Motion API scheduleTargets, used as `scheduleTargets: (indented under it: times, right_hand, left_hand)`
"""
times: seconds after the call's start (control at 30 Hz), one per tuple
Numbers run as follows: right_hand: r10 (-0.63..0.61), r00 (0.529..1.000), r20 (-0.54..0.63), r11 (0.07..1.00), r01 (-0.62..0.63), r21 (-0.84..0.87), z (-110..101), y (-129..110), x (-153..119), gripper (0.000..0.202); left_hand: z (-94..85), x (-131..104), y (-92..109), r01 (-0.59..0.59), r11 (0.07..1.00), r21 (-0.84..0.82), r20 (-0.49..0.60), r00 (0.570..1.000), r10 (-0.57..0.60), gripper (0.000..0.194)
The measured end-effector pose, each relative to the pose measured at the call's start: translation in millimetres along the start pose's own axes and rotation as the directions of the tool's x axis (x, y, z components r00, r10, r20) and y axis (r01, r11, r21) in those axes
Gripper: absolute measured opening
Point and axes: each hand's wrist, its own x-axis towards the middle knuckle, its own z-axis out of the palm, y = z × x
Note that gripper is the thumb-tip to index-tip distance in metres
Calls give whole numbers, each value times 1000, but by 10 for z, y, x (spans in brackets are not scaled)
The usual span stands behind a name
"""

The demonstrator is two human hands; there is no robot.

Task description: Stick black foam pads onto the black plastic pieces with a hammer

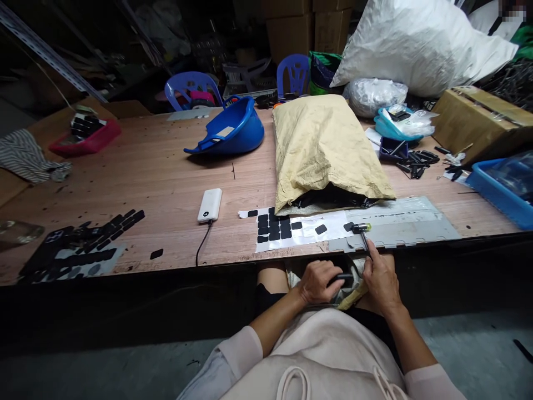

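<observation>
My right hand (pixel 381 278) is closed around the handle of a small hammer (pixel 361 227). Its head, with a yellow-green end, lies over the grey sheet (pixel 400 239) at the table's front edge. Over my lap, my left hand (pixel 320 281) grips a short black rod-like piece (pixel 345 276) pointing right. A white backing strip (pixel 308 229) on the table carries rows of black rounded stickers (pixel 275 228), with a few loose ones toward the hammer. Just behind the strip, a yellow woven sack (pixel 328 144) lies with its dark mouth facing me; black pieces show inside.
A white power bank (pixel 210 205) with a cable lies left of the strip. Farther back is a blue basin (pixel 237 130). Black handles (pixel 416 164), a cardboard box (pixel 483 122) and a blue tray (pixel 499 194) occupy the right side. More black stickers (pixel 112 230) lie at left.
</observation>
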Motion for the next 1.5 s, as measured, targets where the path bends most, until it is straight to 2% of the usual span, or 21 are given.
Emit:
scheduleTargets:
  times: [0.07, 0.17, 0.2, 0.27, 0.3, 0.33, 0.37, 0.4, 0.43, 0.5, 0.57, 0.63, 0.73, 0.83, 0.9, 0.97, 1.03, 1.1, 1.17, 1.27, 1.5]
  right_hand:
    - [-5, 1000, -1, 1000, 5, -11, 1, 0, -1, 60]
    - [1, 1000, -2, 1000, -1, -16, -1, 2, 6, 59]
    - [0, 1000, -4, 1000, 0, -12, -1, 4, 9, 58]
    - [-12, 1000, -7, 1000, 12, -3, 3, 8, 13, 58]
    - [-15, 1000, -6, 1000, 15, 1, 5, 9, 14, 58]
    - [-14, 1000, -3, 1000, 14, 2, 6, 8, 14, 58]
    - [-9, 1000, 1, 1000, 9, 2, 5, 6, 14, 58]
    - [-2, 1000, 8, 1000, 2, 0, 2, 2, 14, 58]
    - [4, 1000, 15, 1000, -4, -2, -3, -3, 14, 59]
    - [13, 999, 29, 1000, -12, -5, -16, -13, 15, 59]
    - [10, 999, 37, 1000, -9, -4, -24, -18, 16, 60]
    - [-2, 999, 33, 1000, 2, 1, -21, -14, 15, 60]
    - [-12, 1000, 14, 1000, 11, 8, -1, 0, 12, 60]
    - [-12, 1000, -3, 1000, 12, 12, 14, 10, 11, 59]
    - [-14, 1000, -3, 1000, 14, 18, 11, 7, 12, 59]
    - [-9, 1000, 11, 1000, 8, 20, 0, -2, 12, 60]
    - [6, 1000, 27, 1000, -6, 18, -10, -10, 12, 60]
    - [20, 999, 33, 1000, -21, 23, -11, -5, 13, 59]
    - [15, 999, 33, 999, -16, 38, 0, 22, 22, 60]
    - [-24, 999, 31, 997, 22, 80, 22, 102, 56, 62]
    - [-35, 999, -29, 962, 41, 269, -48, 164, 39, 57]
  left_hand:
    - [153, -170, -18, 91, 995, 38, 115, 989, -95, 21]
    - [272, -262, -58, 307, 940, 147, 235, 913, -335, 20]
    - [269, -251, -51, 312, 934, 173, 278, 894, -351, 21]
    - [195, -167, 3, 211, 963, 165, 327, 910, -255, 14]
    - [125, -88, 42, 141, 981, 137, 301, 937, -177, 10]
    - [35, 18, 78, 93, 989, 114, 229, 966, -117, 13]
    - [-71, 151, 101, 72, 992, 103, 128, 988, -86, 19]
    - [-190, 309, 103, 109, 989, 102, -5, 994, -109, 21]
    - [-317, 484, 79, 189, 976, 109, -140, 975, -173, 20]
    - [-572, 849, -43, 314, 941, 124, -283, 920, -270, 27]
    - [-791, 1168, -225, 510, 848, 148, -415, 810, -414, 25]
    - [-936, 1388, -403, 606, 775, 182, -461, 749, -477, 25]
    - [-1014, 1527, -577, 658, 712, 247, -425, 734, -530, 20]
    - [-1005, 1503, -611, 678, 681, 278, -411, 724, -554, 15]
    - [-973, 1421, -560, 641, 715, 278, -424, 750, -508, 14]
    - [-906, 1297, -465, 539, 795, 280, -404, 817, -412, 14]
    - [-795, 1151, -357, 392, 877, 279, -310, 901, -305, 13]
    - [-660, 1018, -273, 282, 924, 257, -182, 953, -240, 11]
    - [-538, 926, -239, 248, 941, 229, -100, 968, -231, 10]
    - [-438, 880, -266, 258, 946, 194, -70, 966, -249, 11]
    - [-421, 903, -328, 221, 962, 161, -64, 975, -214, 18]
